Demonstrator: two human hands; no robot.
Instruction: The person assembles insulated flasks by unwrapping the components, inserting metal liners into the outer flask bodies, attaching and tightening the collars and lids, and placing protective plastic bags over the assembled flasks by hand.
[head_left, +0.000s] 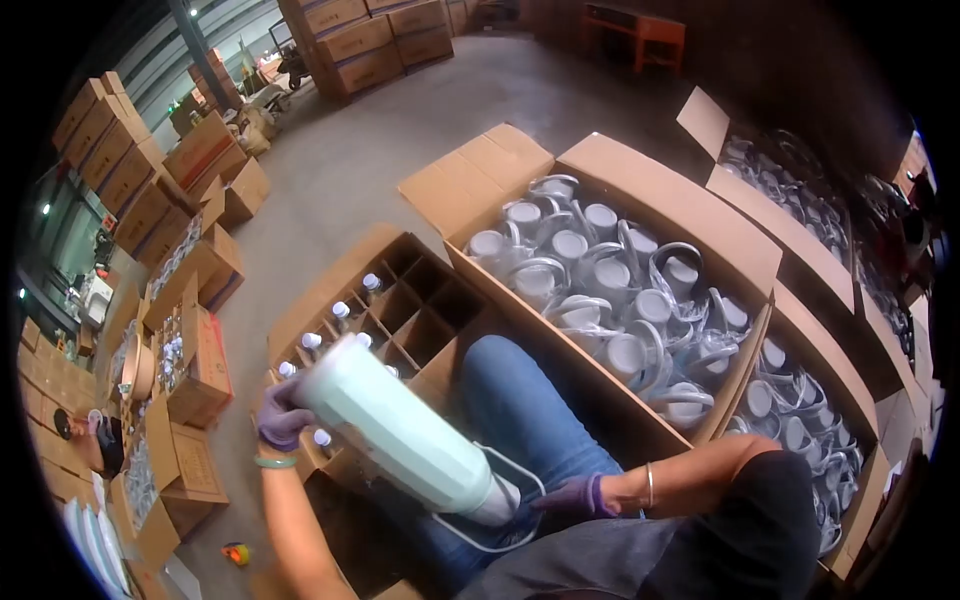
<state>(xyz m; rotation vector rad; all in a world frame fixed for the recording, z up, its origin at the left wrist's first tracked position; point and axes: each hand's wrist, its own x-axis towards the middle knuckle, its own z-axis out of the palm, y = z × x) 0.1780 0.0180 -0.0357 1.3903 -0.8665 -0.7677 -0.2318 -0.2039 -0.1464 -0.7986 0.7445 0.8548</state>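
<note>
A pale mint-green vacuum flask (400,425) with a thin carrying handle lies tilted across my lap, its wide end up to the left and its top down to the right. My left hand (283,415), in a purple glove, is closed around the edge of the wide end. My right hand (580,497), also gloved, is closed at the handle by the top; its fingertips are partly hidden. Under the flask stands a divided carton (400,372), with several clear-necked pieces with pale caps (341,311) in its compartments.
At my right, an open carton (600,395) holds several grey lids with handles in clear plastic (612,275). More open cartons (815,270) stand beyond it. Stacked boxes (370,55) and an orange table (635,35) stand farther back. An orange tape roll (236,553) lies on the floor.
</note>
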